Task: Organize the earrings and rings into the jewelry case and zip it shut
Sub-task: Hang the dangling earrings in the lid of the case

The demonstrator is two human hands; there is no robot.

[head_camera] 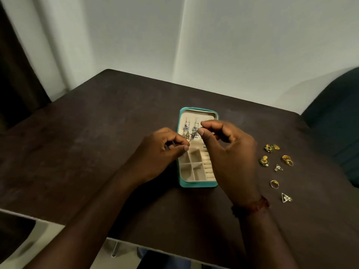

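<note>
A teal jewelry case [198, 184] lies open on the dark table, cream-lined, with square compartments and ring rolls in its near half. Two silver dangling earrings [186, 129] hang in the lid half. My left hand [161, 152] and my right hand [229, 152] hover over the case, both pinching a small silver earring [192, 138] between their fingertips. To the right lie loose pieces: gold-green earrings [269, 148], a gold ring [274, 184] and triangular earrings [285, 197].
The dark brown table [97, 142] has its front edge close to me and its back edge near a pale wall. A dark green chair [336, 117] stands at the right. A dark curtain [15, 74] hangs at the left.
</note>
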